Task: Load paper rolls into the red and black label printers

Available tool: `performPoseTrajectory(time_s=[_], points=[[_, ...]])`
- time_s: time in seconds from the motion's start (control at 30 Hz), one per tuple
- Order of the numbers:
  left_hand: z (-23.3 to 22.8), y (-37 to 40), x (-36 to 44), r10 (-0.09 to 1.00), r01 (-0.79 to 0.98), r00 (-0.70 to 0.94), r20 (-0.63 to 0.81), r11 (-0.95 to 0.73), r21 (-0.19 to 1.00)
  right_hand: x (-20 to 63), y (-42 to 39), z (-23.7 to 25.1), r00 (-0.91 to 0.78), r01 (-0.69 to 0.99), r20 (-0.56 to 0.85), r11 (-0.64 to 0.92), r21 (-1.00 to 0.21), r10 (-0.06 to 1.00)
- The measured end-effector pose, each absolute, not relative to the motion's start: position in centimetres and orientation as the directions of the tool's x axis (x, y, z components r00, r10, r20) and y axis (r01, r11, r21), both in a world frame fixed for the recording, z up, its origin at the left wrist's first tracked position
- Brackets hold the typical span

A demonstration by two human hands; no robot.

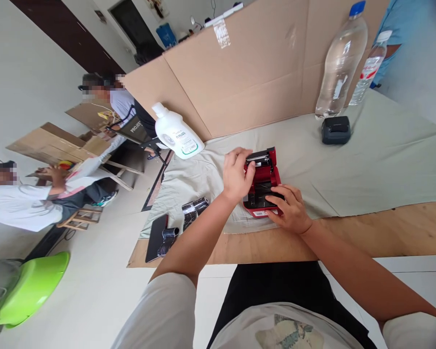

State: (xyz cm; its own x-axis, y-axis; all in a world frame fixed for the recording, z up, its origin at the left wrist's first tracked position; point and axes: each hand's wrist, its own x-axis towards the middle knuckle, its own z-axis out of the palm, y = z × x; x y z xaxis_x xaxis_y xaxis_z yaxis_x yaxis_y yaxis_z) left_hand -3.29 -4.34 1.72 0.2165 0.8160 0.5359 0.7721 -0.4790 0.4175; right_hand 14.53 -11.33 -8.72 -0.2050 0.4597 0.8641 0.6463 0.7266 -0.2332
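Note:
A red and black machine [262, 213], which looks like a small label printer, stands on the cloth before me with its lid [272, 156] raised. My left hand [237, 174] closes around the left side of the lid, its thumb beside a black roller [258, 158] there. My right hand [288, 206] holds the front right edge of the body, fingers reaching over the black inside. What lies under my fingertips is partly hidden. Left of my left forearm lie shiny black rolls [195, 208] and a dark flat phone or tablet [156, 237] with another black roll [170, 232] on it.
A white detergent bottle [178, 132] stands by the cardboard screen [247, 72]. At the right are a large clear bottle [343, 63], a smaller bottle [368, 72] and a black case [335, 130]. Two people sit at the left. A green tub [32, 291] is on the floor.

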Motion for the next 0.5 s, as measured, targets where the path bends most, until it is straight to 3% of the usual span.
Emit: performPoseTrajectory(time_s=[0.2,0.37,0.5], points=[[0.5,-5.6,-5.0,0.82,0.744,0.311,0.482,-0.525,0.414,14.5,-11.5,-8.5,-0.194,0.683,0.873,0.7,-0.208,0.448],[-2.8,-9.7,-5.4,0.726,0.687,0.37,0.58,-0.634,0.356,14.5,-11.0,-8.8,-0.158,0.65,0.882,0.719,-0.246,0.444],[-5.9,-10.9,-4.7,0.677,0.671,0.278,0.681,-0.644,0.367,14.5,-10.5,-9.2,-0.151,0.62,0.861,0.725,-0.3,0.486]])
